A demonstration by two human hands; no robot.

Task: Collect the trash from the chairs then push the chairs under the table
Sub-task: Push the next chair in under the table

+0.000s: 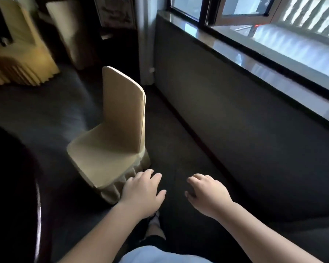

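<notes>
A chair (110, 137) in a cream fabric cover stands on the dark carpet, its seat facing left and its back toward the window wall. I see nothing lying on its seat. My left hand (142, 188) hovers just right of the chair's skirt, fingers loosely bent, holding nothing. My right hand (205, 192) hangs over the carpet farther right, fingers loosely curled and empty. The dark curved edge of a table (36, 205) fills the lower left.
More covered chairs (21, 44) stand at the back left. A grey wall (235, 111) under a glossy windowsill (273, 59) runs along the right. Open carpet (179, 149) lies between the chair and that wall. My foot (155, 221) shows below the hands.
</notes>
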